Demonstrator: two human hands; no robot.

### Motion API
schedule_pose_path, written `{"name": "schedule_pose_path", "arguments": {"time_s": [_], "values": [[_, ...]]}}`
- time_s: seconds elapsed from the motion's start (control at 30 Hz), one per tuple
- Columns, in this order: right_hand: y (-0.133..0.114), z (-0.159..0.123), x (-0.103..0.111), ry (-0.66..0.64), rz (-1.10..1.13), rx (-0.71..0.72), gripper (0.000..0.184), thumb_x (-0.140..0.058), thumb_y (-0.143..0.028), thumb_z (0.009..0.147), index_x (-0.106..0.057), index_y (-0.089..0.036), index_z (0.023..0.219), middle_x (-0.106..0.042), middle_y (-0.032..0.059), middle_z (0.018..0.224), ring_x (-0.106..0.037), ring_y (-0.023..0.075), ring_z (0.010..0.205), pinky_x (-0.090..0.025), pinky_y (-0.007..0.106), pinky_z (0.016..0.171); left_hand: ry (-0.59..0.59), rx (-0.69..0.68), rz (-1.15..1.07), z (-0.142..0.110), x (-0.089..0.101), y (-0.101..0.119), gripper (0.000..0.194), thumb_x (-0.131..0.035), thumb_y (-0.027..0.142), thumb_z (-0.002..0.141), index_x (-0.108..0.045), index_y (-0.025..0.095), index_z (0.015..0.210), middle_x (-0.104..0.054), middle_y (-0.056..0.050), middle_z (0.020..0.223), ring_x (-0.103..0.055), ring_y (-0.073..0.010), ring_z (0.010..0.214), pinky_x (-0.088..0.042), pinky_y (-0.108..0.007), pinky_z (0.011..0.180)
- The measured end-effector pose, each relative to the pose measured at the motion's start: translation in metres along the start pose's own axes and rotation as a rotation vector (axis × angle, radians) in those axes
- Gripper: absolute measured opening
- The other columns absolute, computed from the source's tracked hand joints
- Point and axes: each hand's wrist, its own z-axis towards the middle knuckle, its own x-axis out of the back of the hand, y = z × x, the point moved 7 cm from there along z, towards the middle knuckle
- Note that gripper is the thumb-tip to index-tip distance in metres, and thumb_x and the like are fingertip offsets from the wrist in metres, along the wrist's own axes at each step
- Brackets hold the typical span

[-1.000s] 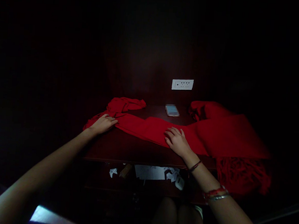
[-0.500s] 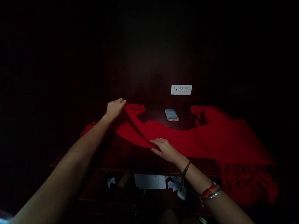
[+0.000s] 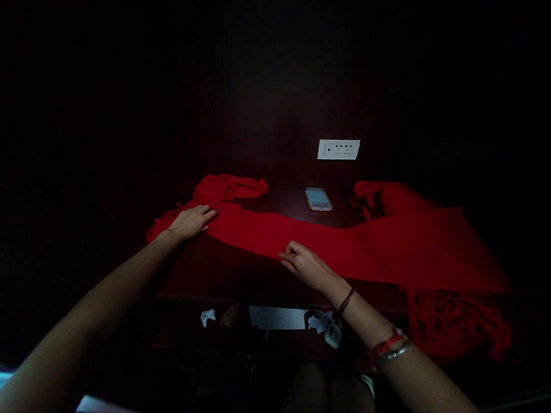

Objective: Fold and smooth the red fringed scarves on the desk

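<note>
A long red scarf [image 3: 320, 238] with a tangled fringe lies across the dark table, folded into a lengthwise band in its middle. My left hand [image 3: 191, 222] rests on the scarf's left part, fingers stretched toward the right and the thumb apart. At the band's near edge, my right hand [image 3: 306, 265] has its thumb and curled fingers pinched on the cloth. Toward the right the scarf widens, and its fringe hangs over the table's front edge. Bunched cloth lies beyond my left hand.
A phone [image 3: 318, 199] lies behind the scarf, below a white wall socket [image 3: 338, 149]. Under the tabletop [image 3: 223, 278], an open shelf holds crumpled paper [image 3: 208, 317], a white sheet [image 3: 277, 318] and a pale rounded object [image 3: 333, 335]. My knees are below.
My left hand has let go of the raised fold and come down toward me and to the left. The fold now lies flat. My right hand stays near the same spot, its fingers more curled.
</note>
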Motion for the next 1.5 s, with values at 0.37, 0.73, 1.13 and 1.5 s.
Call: {"name": "schedule_pose_path", "arguments": {"time_s": [0.37, 0.73, 1.13, 1.5], "values": [[0.003, -0.004, 0.008, -0.048, -0.02, -0.026, 0.023, -0.036, -0.024, 0.083, -0.051, -0.018, 0.099, -0.055, 0.0052, 0.084, -0.052, 0.0124, 0.077, -0.038, 0.022, 0.068, 0.062, -0.497, -0.328, -0.002, 0.072, 0.127, 0.037, -0.043, 0.019, 0.073, -0.046, 0.024, 0.11, -0.048, -0.006, 0.107, -0.045, -0.0189, 0.096, -0.033, -0.032, 0.083], [0.011, -0.001, 0.009, -0.056, 0.02, 0.06, 0.023, -0.041, -0.031, 0.081, -0.057, -0.015, 0.083, -0.059, 0.0055, 0.081, -0.052, 0.0126, 0.079, -0.037, 0.023, 0.072, 0.009, -0.442, -0.37, 0.046, 0.054, 0.147, 0.031, -0.037, 0.003, 0.065, -0.052, 0.019, 0.087, -0.058, -0.003, 0.078, -0.053, -0.0163, 0.072, -0.037, -0.023, 0.06], [0.019, 0.002, 0.014, 0.028, 0.024, -0.11, 0.023, -0.054, -0.034, 0.072, -0.052, -0.017, 0.087, -0.055, 0.0038, 0.082, -0.049, 0.0145, 0.077, -0.034, 0.026, 0.069, 0.12, -0.444, -0.655, 0.04, 0.067, 0.14, 0.021, -0.037, 0.029, 0.083, -0.055, 0.017, 0.081, -0.053, -0.003, 0.081, -0.049, -0.0126, 0.078, -0.036, -0.021, 0.072], [0.023, 0.001, 0.02, 0.032, -0.125, -0.184, 0.016, -0.039, -0.02, 0.081, -0.053, -0.016, 0.076, -0.058, 0.0055, 0.074, -0.049, 0.0149, 0.071, -0.03, 0.026, 0.067, 0.081, -0.43, -0.55, 0.039, 0.06, 0.138, 0.028, -0.032, 0.031, 0.085, -0.056, 0.017, 0.087, -0.055, -0.003, 0.081, -0.051, -0.0121, 0.077, -0.037, -0.02, 0.071]]}}
